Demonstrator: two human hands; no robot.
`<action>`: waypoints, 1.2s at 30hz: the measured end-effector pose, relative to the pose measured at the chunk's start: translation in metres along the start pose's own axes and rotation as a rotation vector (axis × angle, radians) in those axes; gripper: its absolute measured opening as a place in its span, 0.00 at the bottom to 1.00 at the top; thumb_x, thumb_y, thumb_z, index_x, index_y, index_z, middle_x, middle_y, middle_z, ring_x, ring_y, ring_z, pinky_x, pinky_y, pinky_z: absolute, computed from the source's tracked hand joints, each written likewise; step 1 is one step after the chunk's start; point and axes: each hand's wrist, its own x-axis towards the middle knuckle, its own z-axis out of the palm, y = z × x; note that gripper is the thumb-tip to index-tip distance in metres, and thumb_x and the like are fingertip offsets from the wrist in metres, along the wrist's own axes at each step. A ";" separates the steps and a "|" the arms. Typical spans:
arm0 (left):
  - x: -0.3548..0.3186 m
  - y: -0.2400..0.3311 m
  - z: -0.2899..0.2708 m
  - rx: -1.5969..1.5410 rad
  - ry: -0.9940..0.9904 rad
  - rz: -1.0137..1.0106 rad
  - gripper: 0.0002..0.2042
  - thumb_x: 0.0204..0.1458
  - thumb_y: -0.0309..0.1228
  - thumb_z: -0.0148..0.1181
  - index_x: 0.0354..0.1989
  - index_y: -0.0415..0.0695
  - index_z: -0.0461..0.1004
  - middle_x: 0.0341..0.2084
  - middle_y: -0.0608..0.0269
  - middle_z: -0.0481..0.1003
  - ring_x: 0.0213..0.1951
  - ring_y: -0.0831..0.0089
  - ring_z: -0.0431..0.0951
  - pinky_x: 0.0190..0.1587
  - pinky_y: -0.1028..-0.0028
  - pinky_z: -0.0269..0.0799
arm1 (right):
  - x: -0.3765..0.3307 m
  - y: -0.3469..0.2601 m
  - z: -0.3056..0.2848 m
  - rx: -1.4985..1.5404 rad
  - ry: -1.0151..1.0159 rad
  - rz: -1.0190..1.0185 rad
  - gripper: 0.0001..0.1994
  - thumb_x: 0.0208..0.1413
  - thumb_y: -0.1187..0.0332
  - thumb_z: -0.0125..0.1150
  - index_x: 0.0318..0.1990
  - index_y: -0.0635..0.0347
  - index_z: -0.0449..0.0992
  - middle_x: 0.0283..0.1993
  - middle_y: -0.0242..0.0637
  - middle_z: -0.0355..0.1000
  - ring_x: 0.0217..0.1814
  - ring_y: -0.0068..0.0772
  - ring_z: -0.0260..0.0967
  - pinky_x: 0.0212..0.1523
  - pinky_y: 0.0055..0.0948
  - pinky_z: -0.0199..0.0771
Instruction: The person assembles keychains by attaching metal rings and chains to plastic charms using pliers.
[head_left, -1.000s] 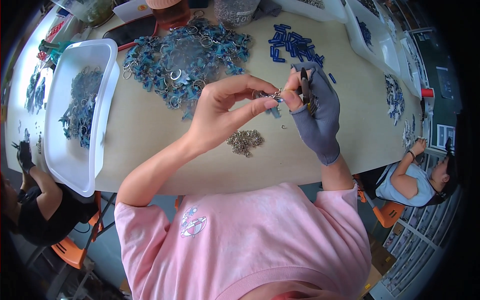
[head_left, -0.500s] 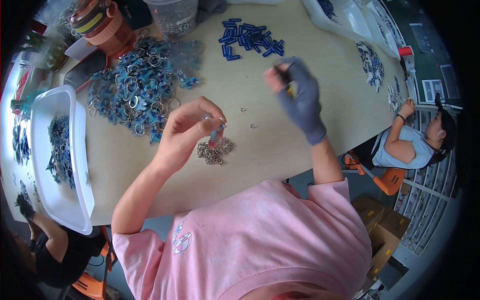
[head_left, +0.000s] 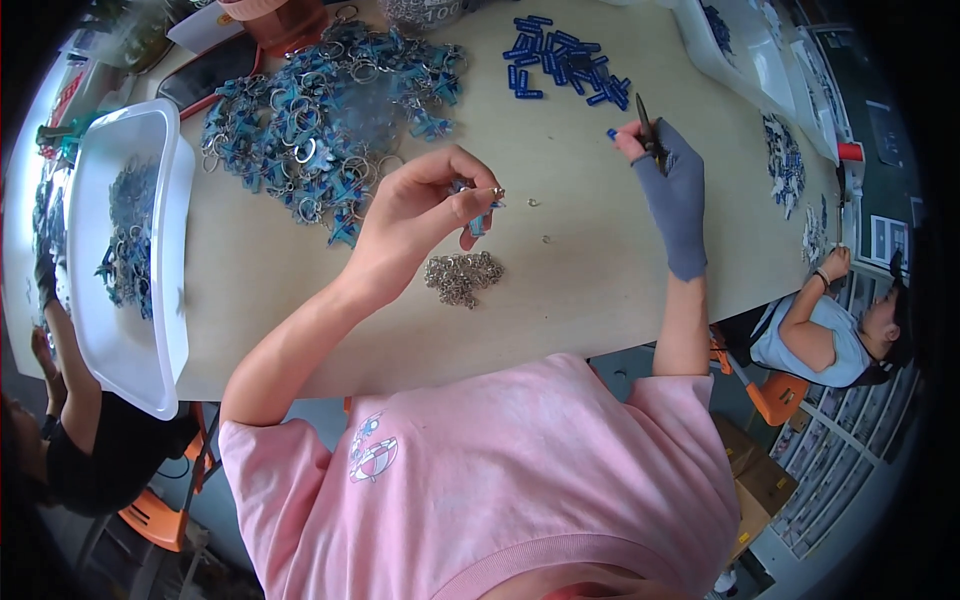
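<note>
Between the thumb and fingers of my left hand (head_left: pixel 415 215) is a small blue charm (head_left: pixel 477 224) with a metal ring at its top. Fingerless grey fabric covers my right hand (head_left: pixel 672 195), which keeps a pair of pliers (head_left: pixel 648 130) in its palm, jaws pointing away from me. A small blue piece (head_left: pixel 612 133) shows at its fingertips, just nearer than a pile of blue tube-shaped pieces (head_left: pixel 570 65). Below my left hand lies a heap of small metal rings (head_left: pixel 462 278). Two loose rings (head_left: pixel 532 202) rest on the table to its right.
A large heap of blue keyrings (head_left: pixel 310 130) spreads across the far left, beside a white tub (head_left: pixel 175 250) with more inside. Behind it sit a phone (head_left: pixel 208 75) and an orange-red container (head_left: pixel 285 22). Another white tray (head_left: pixel 740 70) stands far right. Co-workers sit at both sides.
My right hand has moved right and slowed, showing the pliers and a blue piece at its fingertips. My left hand still holds the charm. The whole view has shifted.
</note>
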 end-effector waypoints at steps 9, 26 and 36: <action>-0.005 0.001 0.004 0.069 0.067 0.028 0.03 0.57 0.26 0.55 0.36 0.39 0.72 0.29 0.68 0.73 0.30 0.84 0.72 0.30 0.81 0.69 | -0.036 -0.090 0.045 0.157 -0.225 -0.287 0.08 0.52 0.72 0.66 0.36 0.65 0.75 0.29 0.35 0.72 0.30 0.24 0.69 0.34 0.23 0.69; -0.010 0.002 0.010 0.084 0.074 0.019 0.05 0.57 0.28 0.54 0.35 0.40 0.73 0.26 0.70 0.72 0.28 0.86 0.70 0.30 0.83 0.67 | -0.035 -0.090 0.047 0.054 -0.186 -0.290 0.08 0.52 0.70 0.67 0.34 0.65 0.75 0.26 0.36 0.71 0.28 0.25 0.69 0.32 0.24 0.68; -0.010 0.006 0.010 0.198 0.095 0.033 0.04 0.53 0.24 0.58 0.35 0.37 0.73 0.28 0.70 0.73 0.30 0.89 0.68 0.31 0.85 0.66 | -0.025 -0.099 0.038 0.143 -0.387 -0.081 0.06 0.55 0.70 0.63 0.33 0.63 0.76 0.24 0.26 0.68 0.27 0.13 0.60 0.29 0.19 0.59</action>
